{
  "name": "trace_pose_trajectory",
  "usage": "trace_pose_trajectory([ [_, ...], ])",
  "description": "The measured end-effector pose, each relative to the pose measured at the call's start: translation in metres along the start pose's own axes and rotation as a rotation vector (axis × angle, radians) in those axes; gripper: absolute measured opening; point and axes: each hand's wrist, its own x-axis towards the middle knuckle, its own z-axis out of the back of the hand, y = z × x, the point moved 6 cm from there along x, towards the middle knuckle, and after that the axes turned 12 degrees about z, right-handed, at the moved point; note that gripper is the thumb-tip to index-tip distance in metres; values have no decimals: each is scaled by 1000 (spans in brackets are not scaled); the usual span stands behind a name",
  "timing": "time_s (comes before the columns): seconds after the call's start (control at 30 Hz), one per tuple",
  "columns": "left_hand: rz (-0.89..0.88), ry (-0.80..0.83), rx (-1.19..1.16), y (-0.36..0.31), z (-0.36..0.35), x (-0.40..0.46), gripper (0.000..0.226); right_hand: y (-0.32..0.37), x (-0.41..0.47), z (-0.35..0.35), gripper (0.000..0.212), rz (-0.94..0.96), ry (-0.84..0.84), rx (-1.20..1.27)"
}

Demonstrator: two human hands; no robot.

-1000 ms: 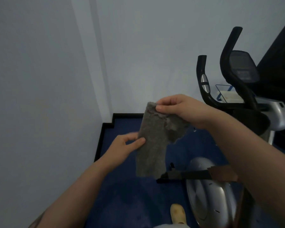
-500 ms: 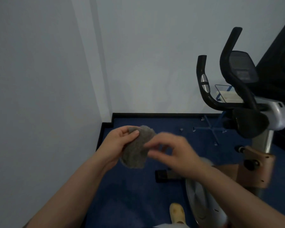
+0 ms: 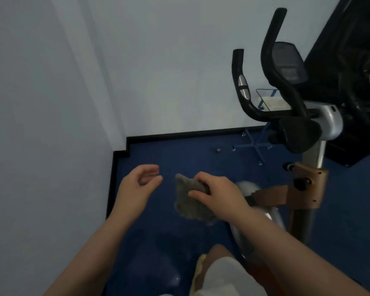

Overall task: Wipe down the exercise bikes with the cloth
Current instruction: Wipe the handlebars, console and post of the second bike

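Both hands hang in front of the body over the blue floor point(image 3: 179, 150). The right hand point(image 3: 217, 195) grips the grey cloth point(image 3: 190, 205), fingers curled over its upper edge and thumb pressed on its face, so that the crumpled cloth hangs below and to the left of the knuckles. The left hand point(image 3: 137, 189) holds nothing; its fingers are loosely curved, thumb and forefinger apart, and it sits just left of the cloth without touching it.

Right of the right hand stands the bike point(image 3: 308, 189). Its silver wheel cover point(image 3: 271, 216) shows directly behind the right wrist and forearm, and a brown frame block point(image 3: 308, 186) lies just beyond and to the right of that hand. Higher up and farther right, the black handlebars point(image 3: 271, 56) rise well above both hands, with a dark console point(image 3: 288, 60) between them and a silver post point(image 3: 316, 154) running down to the brown block. The cloth is not touching any part of the bike.

Left of the left hand and ahead of both hands are pale walls point(image 3: 169, 71) meeting in a corner, edged by a black skirting point(image 3: 179, 134). Below the right forearm a light trouser leg point(image 3: 220, 276) shows, with what looks like a yellow shoe beside it. A dark machine point(image 3: 355, 82) fills the far right, beyond the handlebars.
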Motion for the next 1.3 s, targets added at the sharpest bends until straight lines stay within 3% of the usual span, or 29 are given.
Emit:
trace_pose_trajectory([
  [0.13, 187, -25, 18, 56, -14, 5, 21, -44, -15, -9, 21, -129, 36, -156],
  [0.3, 282, 64, 111, 81, -41, 8, 19, -81, -26, -17, 20, -231, 64, -148],
  [0.47, 265, 193, 263, 56, -67, 31, 17, -95, -21, -14, 20, -250, 43, -124],
  [0.7, 212, 241, 254, 31, -97, 59, 16, -113, -18, -8, 21, -305, 58, -110],
  [0.97, 237, 423, 308, 43, -91, 66, 15, -94, -40, -19, 20, -491, 49, -85],
  [1.3, 178, 761, 481, 68, -90, 43, 15, -19, -121, -80, 18, -897, -233, 24],
])
